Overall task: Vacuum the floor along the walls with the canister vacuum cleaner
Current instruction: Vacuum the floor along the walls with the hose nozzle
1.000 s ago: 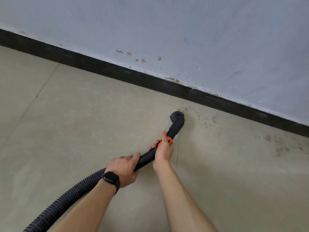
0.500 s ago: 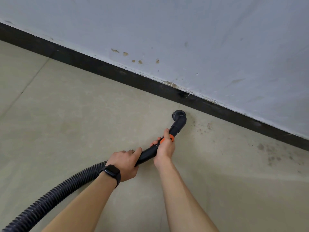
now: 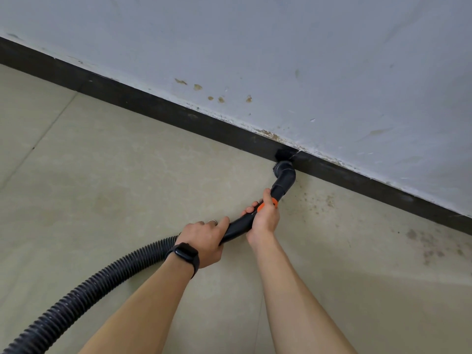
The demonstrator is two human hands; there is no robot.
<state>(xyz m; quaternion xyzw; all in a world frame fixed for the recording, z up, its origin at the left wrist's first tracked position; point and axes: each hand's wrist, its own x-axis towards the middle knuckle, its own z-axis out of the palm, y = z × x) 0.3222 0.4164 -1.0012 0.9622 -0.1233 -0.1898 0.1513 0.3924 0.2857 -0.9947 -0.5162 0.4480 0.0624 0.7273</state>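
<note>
Ribbed hose (image 3: 102, 282) runs from lower L across floor (image 3: 115, 175) to L hand (image 3: 204, 241), clamped on rigid tube (image 3: 236, 229); R hand (image 3: 264, 218) grips same tube fwd at orange collar (image 3: 273, 201); angled nozzle (image 3: 284, 173) sits against black baseboard (image 3: 178, 114) below wall (image 3: 306, 47).

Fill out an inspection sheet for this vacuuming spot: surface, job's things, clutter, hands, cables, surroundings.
Surface: beige tiled floor, with dark speckled stains near the baseboard at right.
Job's things: black vacuum nozzle with its tip at the baseboard; ribbed hose trails to the lower left; canister not in view.
Clutter: nothing seen.
Hands: left hand grips the tube just ahead of the hose; right hand grips it at the orange ring; a watch sits on the left wrist.
Cables: nothing seen.
Surroundings: pale wall with brown marks and chipped paint above the baseboard.
</note>
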